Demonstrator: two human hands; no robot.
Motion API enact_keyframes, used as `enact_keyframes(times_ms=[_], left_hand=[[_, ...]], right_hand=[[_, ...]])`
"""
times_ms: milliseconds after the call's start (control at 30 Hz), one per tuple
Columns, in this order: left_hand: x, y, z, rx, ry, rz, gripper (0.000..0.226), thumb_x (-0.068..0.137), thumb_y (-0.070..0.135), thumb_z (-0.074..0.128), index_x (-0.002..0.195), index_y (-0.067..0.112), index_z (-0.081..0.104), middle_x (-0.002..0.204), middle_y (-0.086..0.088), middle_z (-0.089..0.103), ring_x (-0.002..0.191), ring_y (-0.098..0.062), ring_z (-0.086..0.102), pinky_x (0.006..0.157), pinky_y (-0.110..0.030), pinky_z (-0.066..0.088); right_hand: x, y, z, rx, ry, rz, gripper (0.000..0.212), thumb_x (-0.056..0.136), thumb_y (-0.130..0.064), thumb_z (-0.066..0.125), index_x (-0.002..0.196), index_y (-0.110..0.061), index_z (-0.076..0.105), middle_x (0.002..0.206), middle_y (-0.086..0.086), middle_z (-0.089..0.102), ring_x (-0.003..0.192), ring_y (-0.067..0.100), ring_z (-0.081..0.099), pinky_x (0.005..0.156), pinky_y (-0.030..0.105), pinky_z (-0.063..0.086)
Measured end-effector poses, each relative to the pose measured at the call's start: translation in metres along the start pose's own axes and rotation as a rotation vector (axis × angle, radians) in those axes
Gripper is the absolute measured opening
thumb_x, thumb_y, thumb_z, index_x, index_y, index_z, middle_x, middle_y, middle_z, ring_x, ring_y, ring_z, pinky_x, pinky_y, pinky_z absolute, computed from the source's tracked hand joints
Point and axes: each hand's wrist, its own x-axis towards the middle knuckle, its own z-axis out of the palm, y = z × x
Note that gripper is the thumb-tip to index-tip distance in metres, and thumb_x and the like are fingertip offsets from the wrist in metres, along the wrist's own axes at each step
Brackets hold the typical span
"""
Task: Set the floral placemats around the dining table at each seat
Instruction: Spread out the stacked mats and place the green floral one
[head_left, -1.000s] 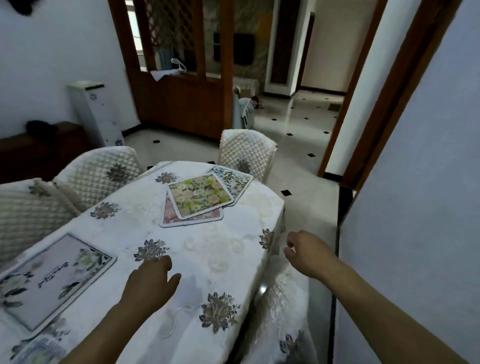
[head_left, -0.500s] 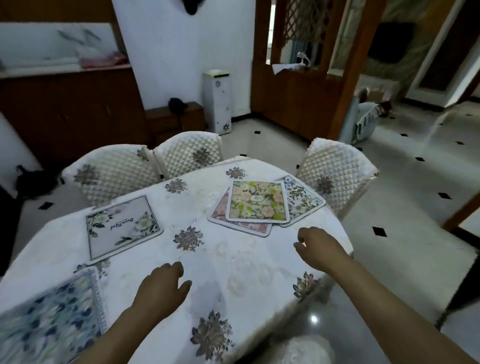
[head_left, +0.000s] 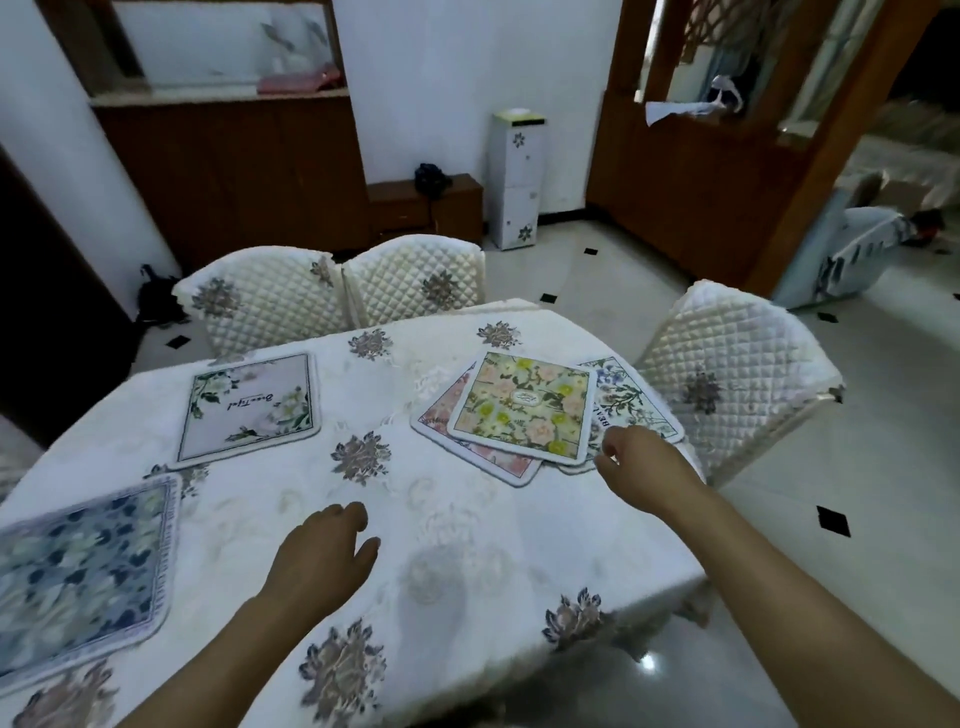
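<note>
Head view: the right hand, loosely curled and empty, has reached the mat stack. The left hand rests open on the table; two mats laid, next pickup likely.

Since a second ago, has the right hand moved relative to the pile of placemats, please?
Yes. The right hand has moved toward the stacked placemats, now at the pile's near right edge.

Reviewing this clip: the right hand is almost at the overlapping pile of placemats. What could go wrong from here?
The yellow-green floral placemat lies on the pink-bordered placemat and the white botanical placemat, so the right hand may drag several together. The white botanical placemat sits by the table edge near the quilted chair and could slide off. The left hand, resting on the embroidered white tablecloth, could bunch it.
</note>
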Motion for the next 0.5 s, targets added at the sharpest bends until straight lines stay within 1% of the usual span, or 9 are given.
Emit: enact_keyframes(times_ms=[67, 200, 300, 367, 500], left_hand=[[-0.010, 0.021, 0.008, -0.008, 0.015, -0.078, 0.028, 0.093, 0.045, 0.049, 0.109, 0.022, 0.054, 0.098, 0.001, 0.061, 0.086, -0.019, 0.059, 0.069, -0.031, 0.048], [-0.030, 0.063, 0.023, -0.010, 0.012, -0.190, 0.027, 0.092, 0.045, 0.049, 0.109, 0.023, 0.054, 0.097, 0.003, 0.061, 0.084, -0.018, 0.059, 0.066, -0.031, 0.047], [-0.035, 0.080, 0.025, -0.008, 0.033, -0.246, 0.029, 0.092, 0.045, 0.049, 0.111, 0.024, 0.053, 0.100, 0.003, 0.062, 0.085, -0.017, 0.059, 0.064, -0.030, 0.044], [-0.031, 0.085, 0.023, -0.003, 0.057, -0.270, 0.029, 0.092, 0.045, 0.049, 0.113, 0.024, 0.052, 0.101, 0.003, 0.062, 0.086, -0.017, 0.060, 0.065, -0.030, 0.044], [-0.009, 0.092, 0.018, 0.005, 0.077, -0.273, 0.031, 0.093, 0.044, 0.049, 0.114, 0.022, 0.052, 0.102, 0.000, 0.063, 0.089, -0.020, 0.061, 0.069, -0.032, 0.046]], right_hand=[[0.016, 0.020, -0.003, -0.011, -0.021, -0.052, 0.025, 0.091, -0.029, 0.056, 0.072, -0.017, 0.046, 0.072, 0.004, 0.052, 0.065, 0.024, 0.050, 0.051, 0.032, 0.033], [0.034, 0.052, -0.007, -0.047, -0.106, -0.135, 0.024, 0.092, -0.030, 0.054, 0.074, -0.016, 0.047, 0.072, 0.003, 0.051, 0.067, 0.025, 0.051, 0.051, 0.031, 0.032], [0.048, 0.059, -0.010, -0.060, -0.133, -0.176, 0.022, 0.092, -0.032, 0.053, 0.080, -0.014, 0.053, 0.078, 0.004, 0.057, 0.071, 0.025, 0.055, 0.058, 0.034, 0.042], [0.059, 0.061, -0.013, -0.070, -0.135, -0.209, 0.023, 0.093, -0.034, 0.053, 0.082, -0.013, 0.055, 0.081, 0.006, 0.059, 0.072, 0.025, 0.057, 0.061, 0.036, 0.046], [0.078, 0.067, -0.019, -0.080, -0.123, -0.209, 0.023, 0.092, -0.032, 0.052, 0.080, -0.012, 0.054, 0.080, 0.008, 0.059, 0.071, 0.027, 0.056, 0.057, 0.033, 0.039]])
